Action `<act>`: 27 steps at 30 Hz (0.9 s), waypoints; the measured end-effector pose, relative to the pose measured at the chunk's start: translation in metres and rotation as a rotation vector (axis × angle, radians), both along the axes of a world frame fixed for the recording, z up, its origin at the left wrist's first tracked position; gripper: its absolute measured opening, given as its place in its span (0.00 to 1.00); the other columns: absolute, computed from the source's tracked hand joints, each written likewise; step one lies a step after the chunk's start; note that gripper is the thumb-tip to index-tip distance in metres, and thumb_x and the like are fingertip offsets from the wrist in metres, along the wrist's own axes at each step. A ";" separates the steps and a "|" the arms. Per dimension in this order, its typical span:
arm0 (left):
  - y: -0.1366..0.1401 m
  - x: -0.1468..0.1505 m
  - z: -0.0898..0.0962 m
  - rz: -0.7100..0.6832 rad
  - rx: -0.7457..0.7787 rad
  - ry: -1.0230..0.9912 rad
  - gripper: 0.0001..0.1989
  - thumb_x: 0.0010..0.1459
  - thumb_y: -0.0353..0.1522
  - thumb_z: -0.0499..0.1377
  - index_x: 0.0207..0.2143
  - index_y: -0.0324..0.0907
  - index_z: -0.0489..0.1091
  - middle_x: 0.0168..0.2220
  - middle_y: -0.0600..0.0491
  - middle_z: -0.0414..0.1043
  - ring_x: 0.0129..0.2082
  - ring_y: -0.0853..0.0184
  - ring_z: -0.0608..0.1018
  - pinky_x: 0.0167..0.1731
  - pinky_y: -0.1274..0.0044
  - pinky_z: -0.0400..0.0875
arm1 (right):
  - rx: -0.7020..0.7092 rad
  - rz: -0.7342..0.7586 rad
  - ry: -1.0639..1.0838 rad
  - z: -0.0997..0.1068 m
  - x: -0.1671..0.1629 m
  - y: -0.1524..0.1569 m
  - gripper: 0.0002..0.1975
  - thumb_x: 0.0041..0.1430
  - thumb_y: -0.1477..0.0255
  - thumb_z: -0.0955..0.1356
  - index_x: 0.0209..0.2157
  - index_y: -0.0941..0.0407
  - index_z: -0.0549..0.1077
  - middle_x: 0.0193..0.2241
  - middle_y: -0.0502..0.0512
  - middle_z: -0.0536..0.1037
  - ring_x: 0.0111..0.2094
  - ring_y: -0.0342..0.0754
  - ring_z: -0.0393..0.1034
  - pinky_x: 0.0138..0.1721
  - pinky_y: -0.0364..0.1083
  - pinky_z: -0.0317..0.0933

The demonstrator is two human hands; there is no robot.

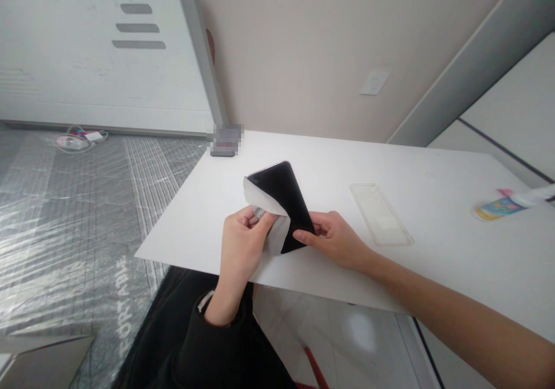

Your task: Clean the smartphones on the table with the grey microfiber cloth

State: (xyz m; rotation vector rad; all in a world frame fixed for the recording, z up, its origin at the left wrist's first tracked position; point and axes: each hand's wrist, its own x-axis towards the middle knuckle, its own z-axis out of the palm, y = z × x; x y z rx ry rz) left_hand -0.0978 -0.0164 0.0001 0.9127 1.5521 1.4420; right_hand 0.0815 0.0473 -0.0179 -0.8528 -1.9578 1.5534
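Note:
A black smartphone (289, 195) is held tilted above the white table, its dark screen facing me. My right hand (332, 237) grips its lower right edge, thumb on the front and fingers behind. Pinched in my left hand (245, 236) is a white wipe (264, 197), pressed against the phone's left edge. Part of the wipe hangs below the left thumb. To the right of my right hand, a clear phone case (381, 215) lies flat on the table.
The white table (186, 227) meets the wall at its back. A blurred dark object (225, 140) sits at its far left corner. A white bottle with a colourful label (498, 208) lies at the right. Cables (82, 139) rest on the plastic-covered floor.

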 end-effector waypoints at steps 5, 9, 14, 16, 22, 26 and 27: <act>0.001 0.001 -0.005 -0.006 0.027 -0.099 0.14 0.49 0.40 0.70 0.25 0.41 0.72 0.20 0.58 0.72 0.20 0.73 0.69 0.20 0.82 0.61 | -0.033 0.048 -0.026 -0.001 -0.001 0.000 0.18 0.61 0.55 0.71 0.31 0.57 0.74 0.25 0.49 0.71 0.26 0.43 0.62 0.28 0.44 0.56; 0.002 0.002 -0.011 0.007 0.065 -0.193 0.13 0.50 0.40 0.71 0.30 0.40 0.76 0.28 0.54 0.79 0.25 0.71 0.75 0.26 0.81 0.68 | -0.013 0.066 -0.086 0.000 -0.002 -0.002 0.17 0.61 0.56 0.71 0.30 0.57 0.74 0.24 0.48 0.71 0.26 0.43 0.62 0.28 0.44 0.56; 0.003 0.008 -0.011 0.020 0.041 -0.220 0.14 0.50 0.41 0.70 0.31 0.40 0.76 0.27 0.55 0.78 0.25 0.69 0.75 0.25 0.80 0.68 | -0.075 0.058 0.009 -0.001 -0.002 -0.003 0.18 0.60 0.55 0.73 0.35 0.58 0.78 0.28 0.52 0.78 0.29 0.46 0.70 0.32 0.45 0.64; 0.003 0.007 -0.008 0.013 0.008 -0.199 0.15 0.49 0.42 0.70 0.28 0.40 0.75 0.24 0.56 0.76 0.23 0.70 0.73 0.23 0.80 0.66 | -0.090 0.041 0.029 -0.002 -0.002 -0.003 0.18 0.60 0.56 0.73 0.35 0.58 0.78 0.30 0.53 0.79 0.31 0.47 0.72 0.34 0.46 0.66; 0.000 0.001 0.000 -0.078 -0.035 -0.164 0.13 0.45 0.39 0.72 0.25 0.39 0.77 0.25 0.52 0.80 0.23 0.69 0.76 0.26 0.79 0.69 | -0.065 0.015 0.012 -0.003 -0.001 -0.003 0.17 0.60 0.56 0.73 0.35 0.58 0.78 0.29 0.53 0.80 0.30 0.47 0.72 0.32 0.46 0.66; -0.001 0.003 0.000 -0.153 -0.056 -0.264 0.13 0.44 0.39 0.73 0.28 0.38 0.80 0.28 0.50 0.82 0.25 0.67 0.78 0.28 0.76 0.73 | -0.014 0.015 -0.031 -0.004 -0.001 -0.003 0.16 0.61 0.57 0.72 0.34 0.58 0.79 0.26 0.52 0.78 0.26 0.45 0.68 0.28 0.44 0.61; -0.001 0.004 0.000 -0.135 -0.055 -0.257 0.13 0.44 0.38 0.73 0.27 0.38 0.79 0.27 0.51 0.82 0.24 0.67 0.78 0.27 0.76 0.73 | 0.005 0.010 -0.047 -0.004 -0.001 -0.002 0.16 0.61 0.58 0.72 0.33 0.57 0.79 0.26 0.51 0.78 0.26 0.45 0.67 0.27 0.44 0.60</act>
